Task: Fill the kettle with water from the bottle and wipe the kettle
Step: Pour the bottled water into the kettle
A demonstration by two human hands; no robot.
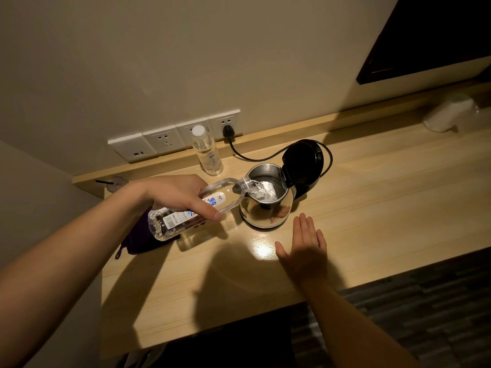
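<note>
A steel kettle (265, 211) stands on the wooden desk (372, 197) with its black lid (303, 160) flipped up. My left hand (180, 195) grips a clear water bottle (223, 200), tipped nearly flat with its neck over the kettle's mouth. Water streams from it into the kettle. My right hand (305, 248) lies flat on the desk just in front of the kettle, fingers apart, holding nothing. A dark purple cloth (138, 240) lies on the desk under my left wrist, partly hidden by the bottle.
A second capped bottle (207, 152) stands upright behind the kettle near the wall sockets (164, 142). The kettle's black cord (252, 155) runs to a plug in the right-hand socket. A white object (449, 115) sits far right. The desk's front edge is close.
</note>
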